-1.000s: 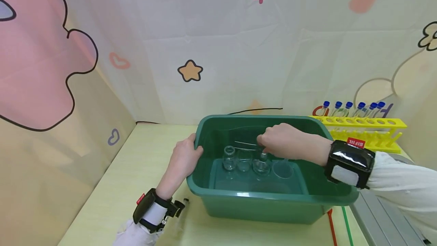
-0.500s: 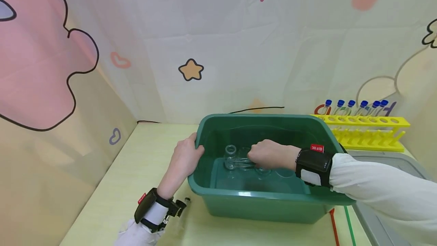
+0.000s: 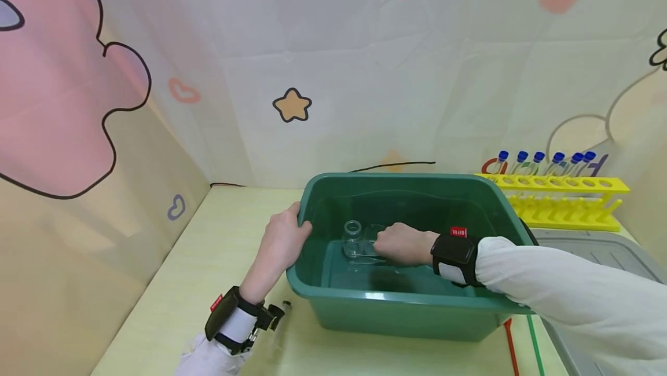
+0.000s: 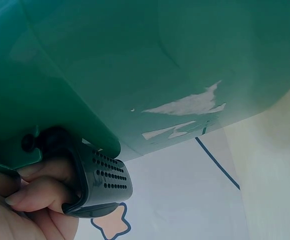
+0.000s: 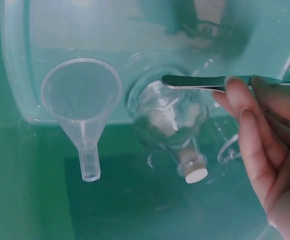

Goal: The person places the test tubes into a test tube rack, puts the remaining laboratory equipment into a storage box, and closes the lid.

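My left hand [image 3: 278,240] grips the left end of a green plastic tub [image 3: 406,318]; in the left wrist view its fingers curl round a dark, perforated handle [image 4: 110,175]. Inside the tub, my right hand [image 3: 403,243] pinches metal tweezers [image 5: 194,82], held low near the floor with the tips pointing left in the head view. Just left of that hand are a clear glass bottle [image 3: 352,237] and a beaker [image 3: 372,231]. From the right wrist, a stoppered round flask [image 5: 169,120] shows under the tweezers' rounded end, beside a clear funnel [image 5: 82,95].
A yellow rack [image 3: 568,214] with several blue-capped test tubes [image 3: 539,157] stands behind the tub's right end. A grey panel [image 3: 604,254] lies under the right sleeve. Red [image 3: 512,347] and green [image 3: 534,344] rods lie at the front right. A dark-capped tube [image 3: 285,307] is beside the left wrist.
My right hand has moved left and down into the tub with the tweezers, and now covers the flask and funnel in the head view. My left hand has stayed on the tub.
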